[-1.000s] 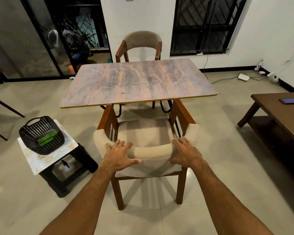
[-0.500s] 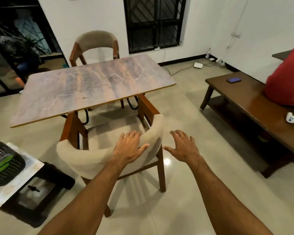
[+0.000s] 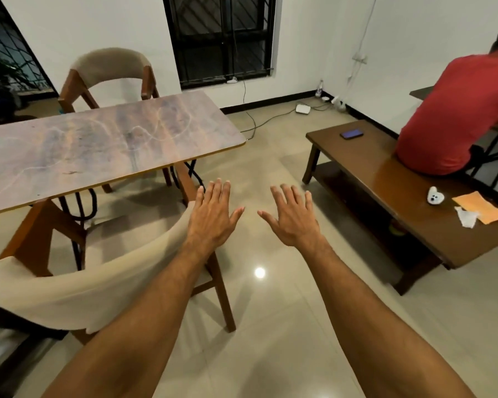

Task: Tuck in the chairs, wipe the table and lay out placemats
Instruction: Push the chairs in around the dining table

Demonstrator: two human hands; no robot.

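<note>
Your left hand (image 3: 213, 216) and right hand (image 3: 292, 219): fingers spread flat, nothing held. Near chair (image 3: 69, 291) tucked partway under table (image 3: 98, 145). Risk: you turn away, far chair (image 3: 110, 63) skipped, table smears unwiped.

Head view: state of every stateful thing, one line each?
Near chair: seat partly under the table, backrest out.
Far chair: drawn up to the far edge.
Table: smeared, no placemats.
Left hand: open, at the near chair's backrest end.
Right hand: open, in the air, holding nothing.
</note>
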